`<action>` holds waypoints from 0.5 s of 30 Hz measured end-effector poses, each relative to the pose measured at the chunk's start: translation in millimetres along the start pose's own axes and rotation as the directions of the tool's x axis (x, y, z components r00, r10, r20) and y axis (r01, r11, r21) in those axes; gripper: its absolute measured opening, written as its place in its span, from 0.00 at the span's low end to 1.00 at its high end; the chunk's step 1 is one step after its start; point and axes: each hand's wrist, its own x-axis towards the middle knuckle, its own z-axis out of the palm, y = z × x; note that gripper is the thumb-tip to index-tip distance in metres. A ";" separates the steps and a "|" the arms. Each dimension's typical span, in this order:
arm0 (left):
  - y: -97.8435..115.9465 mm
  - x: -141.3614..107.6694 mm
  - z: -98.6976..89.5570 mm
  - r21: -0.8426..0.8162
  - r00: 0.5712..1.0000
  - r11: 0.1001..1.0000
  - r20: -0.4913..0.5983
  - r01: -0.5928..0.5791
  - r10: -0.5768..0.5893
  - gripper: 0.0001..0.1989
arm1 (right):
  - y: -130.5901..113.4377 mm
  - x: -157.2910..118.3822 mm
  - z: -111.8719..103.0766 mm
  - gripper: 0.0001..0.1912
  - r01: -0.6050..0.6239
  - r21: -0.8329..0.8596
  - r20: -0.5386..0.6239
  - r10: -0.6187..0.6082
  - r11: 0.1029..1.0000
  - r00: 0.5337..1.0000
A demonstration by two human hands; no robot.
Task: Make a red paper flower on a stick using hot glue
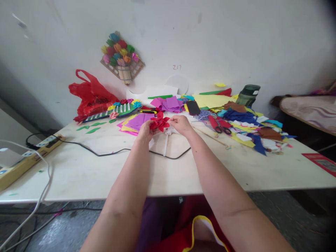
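Observation:
Over the middle of the table, my left hand [146, 130] holds a red flower [159, 122] with folded, pointed petals by its left side. At the flower's right edge is my right hand [180, 124], its thumb and fingertips pinched together. Whether a petal or something smaller is between those fingertips, I cannot make out. Just below the flower stands a white object [168, 132] with a thin white leg [166, 145], partly hidden by my right hand. Purple, yellow and pink sheets [138, 122] lie stacked behind my left hand.
Scissors [222, 130] and coloured scraps [252, 127] pile up at right, near a phone [193, 108] and dark bottle [248, 95]. At left are a red bag [90, 91], a tray of flowers [119, 111], green leaves [93, 130] and a power strip [31, 157]. A black cable [102, 154] crosses the table.

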 end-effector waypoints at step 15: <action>1.0 1.4 2.4 0.003 0.999 1.000 0.042 0.013 -0.013 0.16 | -10.1 -9.1 18.9 0.10 -0.034 -0.307 -0.009 0.033 0.951 0.999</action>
